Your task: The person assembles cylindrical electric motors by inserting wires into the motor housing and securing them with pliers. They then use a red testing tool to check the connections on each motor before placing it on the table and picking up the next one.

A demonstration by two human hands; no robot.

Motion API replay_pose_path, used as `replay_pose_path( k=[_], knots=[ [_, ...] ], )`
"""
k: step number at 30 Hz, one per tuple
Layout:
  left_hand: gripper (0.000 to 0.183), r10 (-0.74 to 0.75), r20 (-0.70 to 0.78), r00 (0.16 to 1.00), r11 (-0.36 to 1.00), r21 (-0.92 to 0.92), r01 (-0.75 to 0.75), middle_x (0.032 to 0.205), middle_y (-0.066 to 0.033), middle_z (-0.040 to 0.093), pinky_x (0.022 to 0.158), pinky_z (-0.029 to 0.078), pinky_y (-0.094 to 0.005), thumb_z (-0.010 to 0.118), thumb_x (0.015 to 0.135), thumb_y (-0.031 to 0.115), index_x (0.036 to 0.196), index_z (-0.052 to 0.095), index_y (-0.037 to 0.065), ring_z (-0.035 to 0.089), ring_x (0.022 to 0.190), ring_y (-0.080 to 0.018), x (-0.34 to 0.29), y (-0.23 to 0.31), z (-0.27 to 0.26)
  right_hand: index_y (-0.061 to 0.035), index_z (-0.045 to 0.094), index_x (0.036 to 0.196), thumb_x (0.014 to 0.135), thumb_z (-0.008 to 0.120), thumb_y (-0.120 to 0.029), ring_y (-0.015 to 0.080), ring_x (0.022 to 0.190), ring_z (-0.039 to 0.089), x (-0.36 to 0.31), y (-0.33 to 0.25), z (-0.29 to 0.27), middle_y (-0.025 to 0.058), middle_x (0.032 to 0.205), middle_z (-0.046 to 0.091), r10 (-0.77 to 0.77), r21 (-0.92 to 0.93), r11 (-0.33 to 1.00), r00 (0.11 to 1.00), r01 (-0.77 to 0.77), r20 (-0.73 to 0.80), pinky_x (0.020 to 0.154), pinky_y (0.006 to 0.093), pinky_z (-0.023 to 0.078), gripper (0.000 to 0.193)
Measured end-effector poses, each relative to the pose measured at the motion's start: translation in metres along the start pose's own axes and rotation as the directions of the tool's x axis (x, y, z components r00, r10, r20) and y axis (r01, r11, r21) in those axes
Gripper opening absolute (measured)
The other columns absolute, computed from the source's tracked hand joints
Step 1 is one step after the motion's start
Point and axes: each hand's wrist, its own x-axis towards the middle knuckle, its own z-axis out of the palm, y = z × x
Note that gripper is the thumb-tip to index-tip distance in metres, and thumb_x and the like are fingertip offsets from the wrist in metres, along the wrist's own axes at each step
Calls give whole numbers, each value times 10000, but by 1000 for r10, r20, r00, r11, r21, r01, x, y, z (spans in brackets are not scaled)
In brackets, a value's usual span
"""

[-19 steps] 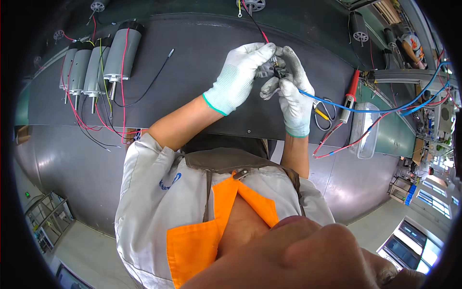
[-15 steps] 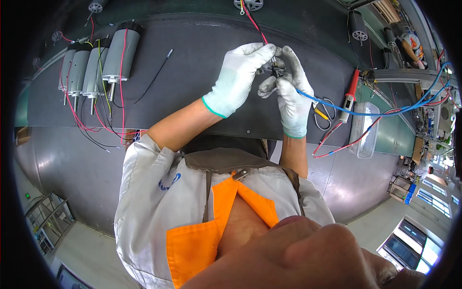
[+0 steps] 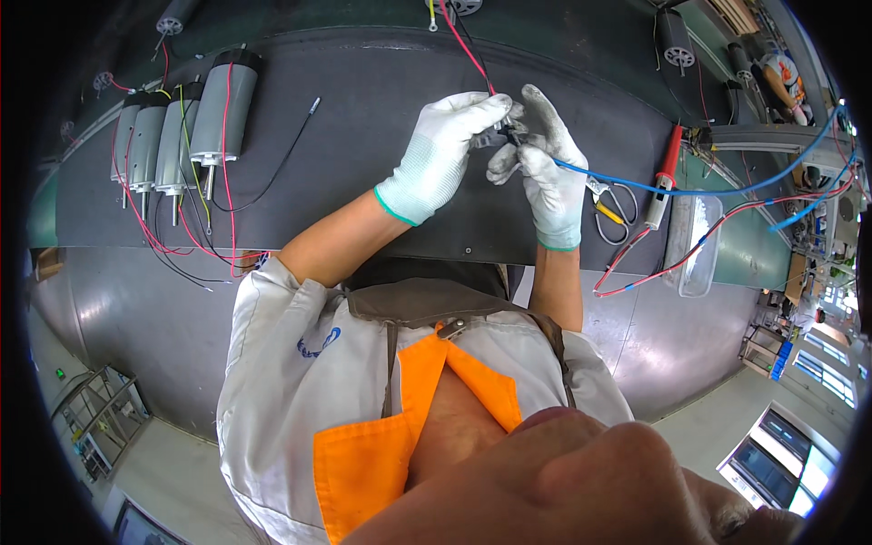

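My left hand [image 3: 431,168], in a white knit glove, pinches a red wire [image 3: 468,50] and a black wire that run down from a motor [image 3: 463,6] at the top edge. Facing it, my gloved right hand [image 3: 554,182] has thumb and fingers closed round the end of a blue cable [image 3: 649,188]. A small dark piece [image 3: 511,133] sits between the fingertips of both hands. Its kind is too small to make out, and fingers partly cover where wires and cable meet. Just beside my right hand lie scissors with yellow on the handle [image 3: 609,213].
Several grey cylindrical motors [image 3: 224,109] with red, black and green-yellow leads lie on the dark bench mat [image 3: 345,82] at left. A loose black lead [image 3: 282,168] lies beside them. Right of the scissors are a red-and-white pen-shaped tool [image 3: 667,173] and a clear plastic box [image 3: 698,241].
Both hands have shifted slightly left, still together at the wire ends. The blue cable hangs in a shallower curve, and the whole view has moved a little.
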Motion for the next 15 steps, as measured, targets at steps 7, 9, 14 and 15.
replay_pose_path(
  k=[7, 9, 14, 15],
  knots=[
    [263, -1, 77, 997, 979, -204, 17, 952, -128, 701, 565, 480, -324, 602, 1027, 192, 1121, 683, -40, 587, 664, -169, 6, -8, -12, 40, 373, 1549, 930, 689, -81, 168, 678, 709, 9, -2, 14, 136, 848, 730, 144, -59, 987, 982, -152, -120, 591, 240, 544, 705],
    [263, -5, 77, 997, 985, -173, 18, 1066, -174, 712, 749, 547, -351, 600, 1026, 179, 1157, 672, -37, 670, 810, -217, 18, -8, -19, 23, 405, 1542, 911, 731, -110, 154, 693, 704, 10, -7, 4, 140, 887, 738, 226, -149, 958, 966, -244, -127, 611, 243, 544, 723],
    [270, 29, 24, 999, 970, -241, -23, 1131, -179, 700, 980, 531, -438, 626, 1010, 162, 1184, 641, -43, 692, 1014, -285, 24, -4, -33, -89, 587, 1427, 844, 790, -149, 195, 959, 709, -7, -54, -61, 100, 1078, 754, 100, -633, 738, 965, -235, -242, 930, 351, 539, 620],
    [264, 53, 33, 998, 968, -248, -43, 1125, -177, 700, 973, 533, -440, 627, 1009, 162, 1174, 644, -43, 692, 1009, -289, 29, -1, -36, -87, 604, 1396, 855, 782, -177, 287, 1042, 711, -14, -51, -109, 159, 1138, 739, -347, -968, 251, 932, -17, -107, 949, 394, 535, 577]
  ],
)
